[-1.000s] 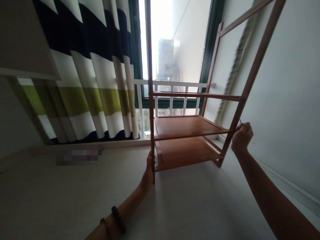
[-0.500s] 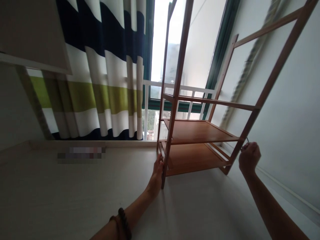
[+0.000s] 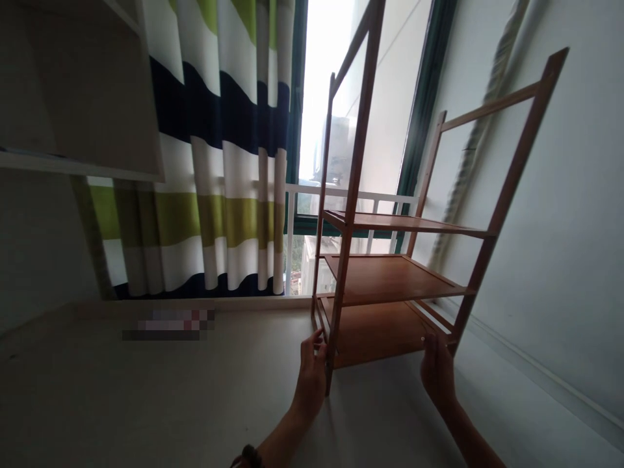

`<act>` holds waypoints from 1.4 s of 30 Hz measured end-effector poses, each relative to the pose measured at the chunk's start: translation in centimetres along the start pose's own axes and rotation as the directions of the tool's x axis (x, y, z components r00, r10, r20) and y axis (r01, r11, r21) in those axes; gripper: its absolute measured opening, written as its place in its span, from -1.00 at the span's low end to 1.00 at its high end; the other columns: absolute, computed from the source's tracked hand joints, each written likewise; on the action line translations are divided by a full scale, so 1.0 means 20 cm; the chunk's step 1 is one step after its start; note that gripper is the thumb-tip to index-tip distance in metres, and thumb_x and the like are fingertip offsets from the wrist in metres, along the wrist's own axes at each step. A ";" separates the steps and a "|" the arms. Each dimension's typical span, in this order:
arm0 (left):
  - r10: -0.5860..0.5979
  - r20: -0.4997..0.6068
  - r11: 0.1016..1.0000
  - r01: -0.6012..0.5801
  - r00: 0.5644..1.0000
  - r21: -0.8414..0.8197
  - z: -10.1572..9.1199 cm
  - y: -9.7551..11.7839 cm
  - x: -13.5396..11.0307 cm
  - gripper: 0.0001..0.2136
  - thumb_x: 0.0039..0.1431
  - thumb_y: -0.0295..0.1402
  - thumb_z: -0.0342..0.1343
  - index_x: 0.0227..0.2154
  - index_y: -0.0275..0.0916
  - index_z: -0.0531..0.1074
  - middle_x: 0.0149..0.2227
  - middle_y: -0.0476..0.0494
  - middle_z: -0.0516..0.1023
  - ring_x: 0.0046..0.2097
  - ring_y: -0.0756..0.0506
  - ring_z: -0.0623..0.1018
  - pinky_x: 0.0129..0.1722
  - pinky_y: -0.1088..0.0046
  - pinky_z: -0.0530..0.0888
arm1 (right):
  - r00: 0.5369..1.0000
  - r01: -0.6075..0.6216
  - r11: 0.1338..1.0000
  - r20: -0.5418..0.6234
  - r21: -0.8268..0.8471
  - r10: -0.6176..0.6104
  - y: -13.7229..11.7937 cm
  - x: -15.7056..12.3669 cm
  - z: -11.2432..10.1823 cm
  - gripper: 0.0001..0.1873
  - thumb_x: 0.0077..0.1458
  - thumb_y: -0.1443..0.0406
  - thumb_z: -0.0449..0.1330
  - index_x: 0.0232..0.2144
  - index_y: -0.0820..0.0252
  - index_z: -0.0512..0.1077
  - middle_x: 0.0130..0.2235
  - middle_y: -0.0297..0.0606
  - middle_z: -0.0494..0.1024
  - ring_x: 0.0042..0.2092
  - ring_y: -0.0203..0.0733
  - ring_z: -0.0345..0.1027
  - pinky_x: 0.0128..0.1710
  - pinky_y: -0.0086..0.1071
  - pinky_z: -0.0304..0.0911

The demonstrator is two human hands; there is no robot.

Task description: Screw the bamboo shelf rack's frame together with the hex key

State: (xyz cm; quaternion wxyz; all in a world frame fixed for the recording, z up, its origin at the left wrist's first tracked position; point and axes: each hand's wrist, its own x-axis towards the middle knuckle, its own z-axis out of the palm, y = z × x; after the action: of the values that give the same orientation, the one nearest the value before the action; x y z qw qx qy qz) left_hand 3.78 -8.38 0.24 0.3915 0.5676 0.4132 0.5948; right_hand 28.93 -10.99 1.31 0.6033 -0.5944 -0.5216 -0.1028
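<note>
**A:** Where does the wooden shelf rack point(image 3: 390, 273) stand?

**B:** Upright on the pale floor point(image 3: 146, 403), in the far right corner where the window point(image 3: 341, 97) meets the white wall point(image 3: 560, 227). It has three tiers: bottom shelf point(image 3: 375, 331), middle shelf point(image 3: 419, 281) and top shelf point(image 3: 414, 224). Four posts rise well above the top one.

**A:** And the hands?

**B:** Both are down at its front feet. The left hand point(image 3: 311, 376) is curled around the low end of the front-left post point(image 3: 353, 195), thumb on the near side and fingers wrapped behind. A dark beaded bracelet point(image 3: 248, 455) shows at that wrist, at the bottom edge of the view.

**A:** The right one?

**B:** The right hand point(image 3: 436, 374) is at the foot of the front-right post point(image 3: 507, 188). Its fingers are held together and point up against the front right corner of the bottom shelf. Only its back is visible, so I cannot tell whether it grips or merely presses there.

**A:** What lies around the rack?

**B:** Just behind it, a white railing point(image 3: 302, 190) crosses the window, which has a dark green frame point(image 3: 424, 97). To the left hangs a striped curtain point(image 3: 214, 162) in white, navy and lime, reaching down to the floor's far edge. Further left, at the upper corner, there is a pale cabinet point(image 3: 73, 97). A skirting board point(image 3: 536, 377) runs along the foot of the right wall. A twisted, rope-like strip point(image 3: 480, 130) climbs that wall behind the rack, too blurred to identify.
</note>
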 end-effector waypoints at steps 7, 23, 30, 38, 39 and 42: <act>0.040 0.002 0.999 -0.040 0.999 0.022 -0.01 -0.01 0.01 -0.69 0.17 -0.21 -0.16 -0.09 -0.21 0.25 -0.15 -0.17 0.32 -0.10 -0.10 0.37 -0.13 0.34 0.35 | 0.958 0.247 0.969 0.144 0.018 -0.247 -0.10 -0.10 0.07 -0.76 0.18 0.27 -0.14 -0.51 0.16 0.16 -0.52 -0.30 0.26 -0.49 -0.23 0.17 -0.48 -0.35 0.12; 0.365 0.651 0.859 -0.510 0.666 0.040 -0.34 0.77 0.05 -0.92 0.05 -0.39 0.06 -0.37 -0.24 0.40 -0.42 -0.05 0.45 -0.38 0.02 0.43 -0.33 0.52 0.38 | 0.867 0.371 0.893 0.249 0.254 -0.431 -0.92 -0.11 0.07 -0.78 0.14 0.43 -0.07 -0.54 0.19 0.16 -0.54 -0.38 0.19 -0.51 -0.37 0.08 -0.51 -0.48 0.02; 0.435 0.553 0.842 -0.539 0.711 0.031 -0.40 0.73 0.11 -0.87 0.03 -0.31 0.10 -0.36 -0.24 0.44 -0.42 -0.07 0.50 -0.40 0.00 0.46 -0.35 0.47 0.44 | 0.834 0.245 0.927 0.427 0.283 -0.350 -1.09 -0.03 0.11 -0.76 0.17 0.34 -0.08 -0.55 0.19 0.17 -0.54 -0.37 0.24 -0.50 -0.36 0.11 -0.48 -0.46 0.01; 0.435 0.540 0.850 -0.526 0.721 0.017 -0.43 0.72 0.15 -0.88 -0.01 -0.37 0.15 -0.36 -0.24 0.45 -0.40 -0.03 0.54 -0.38 0.02 0.51 -0.34 0.51 0.48 | 0.794 0.153 0.923 0.512 0.352 -0.327 -1.08 -0.03 0.17 -0.73 0.19 0.31 -0.11 -0.55 0.20 0.14 -0.55 -0.40 0.21 -0.52 -0.39 0.07 -0.50 -0.47 -0.03; 0.430 0.547 0.851 -0.525 0.718 0.021 -0.44 0.72 0.16 -0.89 0.00 -0.38 0.15 -0.37 -0.24 0.45 -0.40 -0.02 0.54 -0.38 0.02 0.51 -0.34 0.51 0.48 | 0.788 0.143 0.922 0.522 0.360 -0.326 -1.07 -0.03 0.17 -0.74 0.18 0.31 -0.10 -0.55 0.20 0.14 -0.55 -0.41 0.20 -0.52 -0.40 0.06 -0.51 -0.47 -0.04; 0.422 0.556 0.849 -0.528 0.716 0.036 -0.44 0.72 0.17 -0.90 0.00 -0.38 0.15 -0.38 -0.25 0.46 -0.41 -0.03 0.54 -0.38 0.02 0.51 -0.35 0.51 0.48 | 0.782 0.113 0.918 0.536 0.381 -0.319 -1.06 -0.03 0.18 -0.74 0.18 0.30 -0.09 -0.56 0.21 0.13 -0.55 -0.42 0.18 -0.53 -0.41 0.05 -0.51 -0.48 -0.04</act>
State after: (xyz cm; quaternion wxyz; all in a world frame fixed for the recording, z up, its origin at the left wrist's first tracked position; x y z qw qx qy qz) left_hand -5.04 -10.66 14.71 0.2662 0.8305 0.1840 0.4534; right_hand 11.11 -14.09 12.86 0.4861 -0.4231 -0.7574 0.1050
